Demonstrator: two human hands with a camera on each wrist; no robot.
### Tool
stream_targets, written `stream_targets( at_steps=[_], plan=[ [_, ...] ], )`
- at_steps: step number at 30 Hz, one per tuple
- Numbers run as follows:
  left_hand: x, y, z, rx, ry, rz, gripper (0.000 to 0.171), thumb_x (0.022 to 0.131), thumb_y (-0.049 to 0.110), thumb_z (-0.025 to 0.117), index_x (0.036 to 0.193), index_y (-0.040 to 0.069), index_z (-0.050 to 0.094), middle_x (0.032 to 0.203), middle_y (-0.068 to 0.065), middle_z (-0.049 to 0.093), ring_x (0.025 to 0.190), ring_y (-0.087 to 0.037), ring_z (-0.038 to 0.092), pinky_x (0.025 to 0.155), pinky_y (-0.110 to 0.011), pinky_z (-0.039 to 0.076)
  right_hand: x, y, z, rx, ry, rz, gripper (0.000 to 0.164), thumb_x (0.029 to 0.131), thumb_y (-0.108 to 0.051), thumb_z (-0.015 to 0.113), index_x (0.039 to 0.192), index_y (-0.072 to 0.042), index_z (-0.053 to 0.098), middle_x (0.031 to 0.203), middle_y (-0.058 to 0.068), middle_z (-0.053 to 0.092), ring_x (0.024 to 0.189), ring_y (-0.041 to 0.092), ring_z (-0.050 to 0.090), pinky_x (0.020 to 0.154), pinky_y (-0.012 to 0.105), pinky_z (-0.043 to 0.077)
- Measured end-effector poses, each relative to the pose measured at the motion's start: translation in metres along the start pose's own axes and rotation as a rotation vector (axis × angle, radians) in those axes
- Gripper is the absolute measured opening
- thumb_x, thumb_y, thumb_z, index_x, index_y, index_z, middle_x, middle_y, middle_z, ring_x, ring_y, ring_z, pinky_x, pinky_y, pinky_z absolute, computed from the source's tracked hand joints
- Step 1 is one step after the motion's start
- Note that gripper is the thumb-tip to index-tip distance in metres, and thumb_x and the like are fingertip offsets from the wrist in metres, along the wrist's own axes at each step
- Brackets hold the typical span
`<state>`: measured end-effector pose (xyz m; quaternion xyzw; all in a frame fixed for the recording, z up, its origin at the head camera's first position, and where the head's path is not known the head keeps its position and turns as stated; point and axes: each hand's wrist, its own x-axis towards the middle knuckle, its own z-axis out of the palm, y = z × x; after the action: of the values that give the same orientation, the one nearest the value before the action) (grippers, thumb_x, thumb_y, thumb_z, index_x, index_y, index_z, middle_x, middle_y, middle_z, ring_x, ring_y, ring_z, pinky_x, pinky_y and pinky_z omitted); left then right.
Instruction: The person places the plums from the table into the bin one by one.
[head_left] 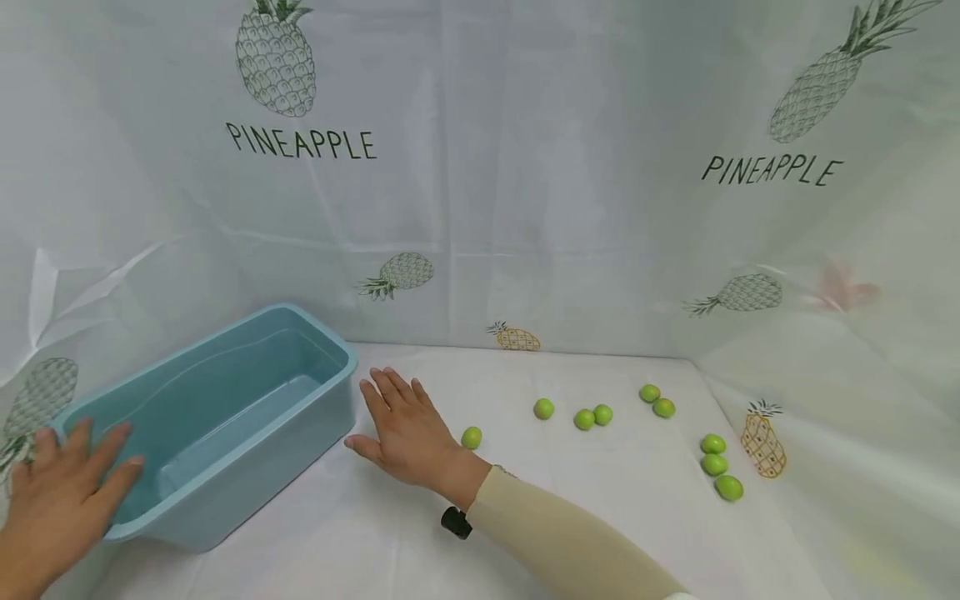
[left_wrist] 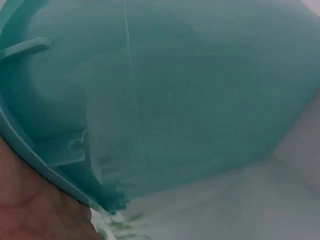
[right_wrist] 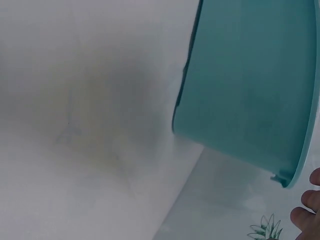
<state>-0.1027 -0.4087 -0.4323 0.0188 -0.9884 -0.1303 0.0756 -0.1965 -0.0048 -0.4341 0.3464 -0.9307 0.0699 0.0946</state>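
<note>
A blue plastic bin [head_left: 247, 450] stands on the left of the white cloth, its inside bare. My left hand [head_left: 71, 492] lies over the bin's near left end with fingers spread and straight. In the left wrist view, part of that hand [left_wrist: 40, 200] is right at the bin's rim [left_wrist: 45, 172]. My right hand [head_left: 408, 433] is just right of the bin's far right corner, fingers extended and holding nothing. Close beyond its wrist sits a small green lime [head_left: 472, 437]. The right wrist view shows the bin's outer wall [right_wrist: 245, 85] beside the fingertips [right_wrist: 304, 218].
Several more limes lie scattered to the right, including a single lime [head_left: 543, 408], a lime [head_left: 584, 419] in a pair, a lime [head_left: 649, 392] farther back and a lime [head_left: 729, 487] at the right. A pineapple-print sheet [head_left: 562, 208] rises behind and at both sides.
</note>
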Motion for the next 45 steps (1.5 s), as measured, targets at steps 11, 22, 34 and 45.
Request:
stream_targets(
  at_steps=[11, 22, 34, 45],
  plan=[
    [-0.017, 0.09, 0.015, 0.059, -0.008, 0.296, 0.059, 0.114, 0.038, 0.043, 0.164, 0.008, 0.037, 0.165, -0.033, 0.034, 0.162, -0.028, -0.019, 0.12, -0.062, -0.029, 0.001, 0.011, -0.004, 0.088, 0.013, 0.046, 0.079, 0.11, -0.063, 0.036, 0.167, -0.01, 0.029, 0.175, 0.011, 0.026, 0.163, 0.03, 0.022, 0.128, 0.054, 0.031],
    [-0.02, 0.19, 0.029, 0.11, -0.01, 0.407, 0.067, 0.112, 0.051, 0.043, 0.165, 0.011, 0.037, 0.17, -0.017, 0.035, 0.161, -0.04, 0.023, 0.13, -0.057, -0.013, 0.009, 0.014, -0.014, 0.128, 0.05, 0.025, 0.078, 0.11, -0.062, 0.039, 0.166, -0.008, 0.033, 0.174, 0.013, 0.028, 0.163, 0.029, 0.023, 0.127, 0.054, 0.032],
    [0.013, 0.16, -0.002, -0.079, -0.182, 0.243, 0.072, 0.116, 0.046, 0.032, 0.162, -0.01, 0.028, 0.168, -0.037, 0.021, 0.158, -0.057, 0.009, 0.12, -0.08, 0.002, 0.021, -0.01, -0.018, 0.197, -0.094, 0.041, 0.077, 0.111, -0.063, 0.029, 0.166, -0.011, 0.034, 0.176, 0.005, 0.023, 0.164, 0.025, 0.018, 0.129, 0.056, 0.027],
    [0.063, 0.07, -0.007, -0.208, -0.246, 0.232, 0.076, 0.116, 0.034, 0.037, 0.161, -0.017, 0.003, 0.168, -0.041, -0.007, 0.157, -0.055, -0.015, 0.12, -0.079, 0.001, 0.023, -0.011, -0.024, 0.194, -0.149, 0.108, 0.075, 0.11, -0.056, 0.035, 0.168, -0.009, 0.027, 0.177, 0.003, 0.02, 0.165, 0.021, 0.014, 0.13, 0.053, 0.024]
  ],
)
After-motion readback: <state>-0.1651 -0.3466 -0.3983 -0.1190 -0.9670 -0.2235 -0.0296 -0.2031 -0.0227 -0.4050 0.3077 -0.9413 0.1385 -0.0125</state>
